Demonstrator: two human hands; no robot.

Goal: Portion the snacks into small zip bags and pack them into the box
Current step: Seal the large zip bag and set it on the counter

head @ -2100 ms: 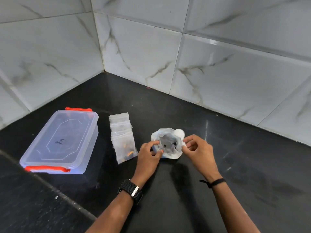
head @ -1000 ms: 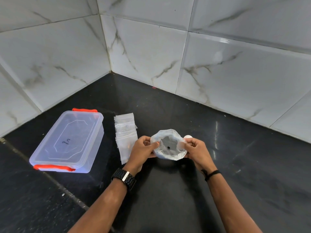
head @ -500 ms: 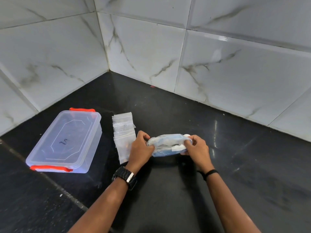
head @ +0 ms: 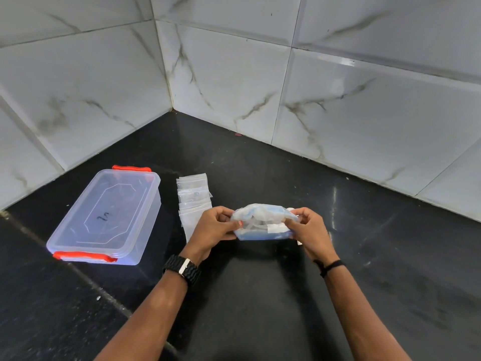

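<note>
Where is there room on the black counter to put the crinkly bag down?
Bare black counter lies right of the right hand, out to the tiled wall. It is crowded left: the stack of small clear zip bags touches the left hand, beside the clear lidded plastic box with red clips.

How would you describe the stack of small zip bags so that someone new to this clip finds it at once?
Start at the black countertop below the tiled corner. The clear lidded box with red clips sits at its left. Between that box and the left hand lies the stack of small zip bags: flat, transparent and overlapping in a row, unlike the crumpled bag held in both hands.
</note>
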